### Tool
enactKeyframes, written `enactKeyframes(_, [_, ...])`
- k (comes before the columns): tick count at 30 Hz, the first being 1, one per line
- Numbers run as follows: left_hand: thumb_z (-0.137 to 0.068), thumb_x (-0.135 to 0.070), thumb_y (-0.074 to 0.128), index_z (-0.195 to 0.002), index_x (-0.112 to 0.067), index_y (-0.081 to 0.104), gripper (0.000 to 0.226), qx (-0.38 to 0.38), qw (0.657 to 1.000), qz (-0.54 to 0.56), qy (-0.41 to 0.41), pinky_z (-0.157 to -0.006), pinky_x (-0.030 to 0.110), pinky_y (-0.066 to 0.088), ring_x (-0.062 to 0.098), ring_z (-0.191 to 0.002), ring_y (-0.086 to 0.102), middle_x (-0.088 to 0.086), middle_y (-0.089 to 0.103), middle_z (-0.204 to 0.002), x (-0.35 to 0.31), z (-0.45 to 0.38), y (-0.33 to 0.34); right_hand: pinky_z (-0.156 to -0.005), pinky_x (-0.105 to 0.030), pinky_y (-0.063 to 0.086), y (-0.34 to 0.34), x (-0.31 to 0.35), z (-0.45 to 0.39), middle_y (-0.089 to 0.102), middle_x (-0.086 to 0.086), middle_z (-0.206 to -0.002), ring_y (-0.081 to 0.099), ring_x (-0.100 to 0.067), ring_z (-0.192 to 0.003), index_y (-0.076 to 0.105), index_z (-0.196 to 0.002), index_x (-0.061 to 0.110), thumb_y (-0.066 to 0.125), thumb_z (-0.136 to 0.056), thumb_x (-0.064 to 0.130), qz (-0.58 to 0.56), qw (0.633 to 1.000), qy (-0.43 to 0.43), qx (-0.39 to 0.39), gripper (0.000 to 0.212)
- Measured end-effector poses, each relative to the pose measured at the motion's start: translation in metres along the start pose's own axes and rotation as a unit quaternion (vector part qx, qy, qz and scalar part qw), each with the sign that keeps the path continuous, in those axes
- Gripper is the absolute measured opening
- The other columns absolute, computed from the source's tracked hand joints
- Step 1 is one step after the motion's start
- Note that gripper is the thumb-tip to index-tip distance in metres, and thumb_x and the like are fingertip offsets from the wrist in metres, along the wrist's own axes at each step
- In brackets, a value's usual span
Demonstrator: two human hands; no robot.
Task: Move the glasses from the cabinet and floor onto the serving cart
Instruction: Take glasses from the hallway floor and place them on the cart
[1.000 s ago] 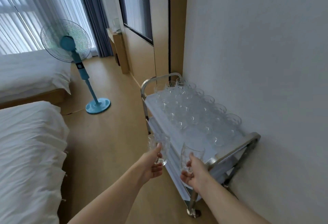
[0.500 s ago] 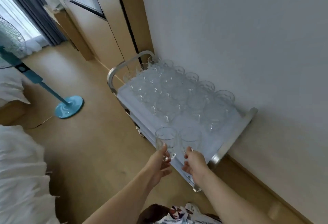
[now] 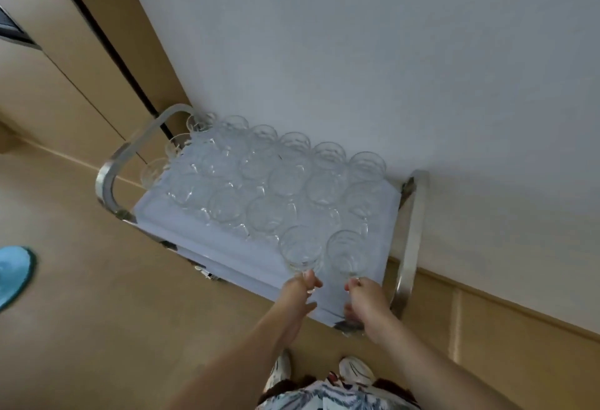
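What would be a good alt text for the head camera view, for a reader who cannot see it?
Two hands, left hand and right hand, each hold a clear glass over the near edge of a serving cart already crowded with upright glasses. The cart stands against a pale wall on a wooden floor.

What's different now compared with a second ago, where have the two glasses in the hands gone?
Both hands carried their glasses forward from beside the cart's near end to over its top tray. The left hand holds its glass and the right hand holds its glass at the near edge of the serving cart, next to the rows of glasses. Neither is released. The rows stayed put.
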State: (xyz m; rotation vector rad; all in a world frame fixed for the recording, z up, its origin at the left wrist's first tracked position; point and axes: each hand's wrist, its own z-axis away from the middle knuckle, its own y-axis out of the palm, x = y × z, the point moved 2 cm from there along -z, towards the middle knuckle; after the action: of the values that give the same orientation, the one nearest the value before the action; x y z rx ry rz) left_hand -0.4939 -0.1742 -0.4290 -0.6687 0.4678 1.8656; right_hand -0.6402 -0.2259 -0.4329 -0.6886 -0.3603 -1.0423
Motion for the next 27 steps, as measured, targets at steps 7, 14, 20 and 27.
enactKeyframes(7, [-0.104, -0.042, 0.049, -0.106, -0.019, 0.070, 0.031, 0.015, 0.989, -0.139, 0.049, -0.095, 0.034, 0.043, 0.018, -0.106, 0.056, 0.001, 0.065, -0.113, -0.021, -0.035, -0.008, -0.065, -0.035, 0.051, 0.003, 0.012, -0.007, 0.064, -0.013, -0.085, 0.062, -0.027, -0.076, 0.067, -0.096, 0.005, 0.047, -0.103, 0.028, -0.006, 0.998, 0.000, -0.064, 0.032])
enactKeyframes(14, [-0.096, -0.045, 0.063, -0.082, -0.019, 0.066, 0.030, 0.003, 0.977, -0.207, 0.052, -0.082, 0.034, 0.047, 0.016, -0.079, 0.054, 0.001, 0.063, -0.085, -0.028, -0.049, -0.004, -0.068, -0.036, 0.050, 0.016, 0.007, -0.007, 0.065, -0.015, -0.079, 0.058, -0.022, -0.070, 0.068, -0.100, -0.003, 0.062, -0.097, 0.039, -0.042, 0.991, -0.005, -0.127, 0.043])
enactKeyframes(20, [-0.099, -0.044, 0.057, -0.079, -0.005, 0.064, 0.044, 0.006, 0.950, -0.301, 0.086, -0.057, 0.030, 0.038, 0.016, -0.065, 0.050, 0.003, 0.056, -0.071, -0.040, -0.046, -0.004, -0.093, -0.046, 0.056, 0.007, 0.004, -0.001, 0.071, -0.008, -0.109, 0.068, -0.027, -0.098, 0.067, -0.123, 0.010, 0.073, -0.086, 0.049, -0.040, 0.991, 0.002, -0.131, 0.053])
enactKeyframes(27, [-0.089, -0.028, 0.065, -0.076, -0.016, 0.070, 0.019, -0.061, 0.933, -0.337, 0.109, -0.072, 0.035, 0.052, 0.026, -0.073, 0.059, 0.009, 0.067, -0.076, -0.046, -0.015, -0.005, -0.100, -0.046, 0.053, -0.011, 0.009, 0.026, 0.061, -0.004, -0.133, 0.062, -0.025, -0.117, 0.059, -0.135, 0.017, 0.074, -0.085, 0.048, -0.008, 0.992, -0.062, -0.107, 0.061])
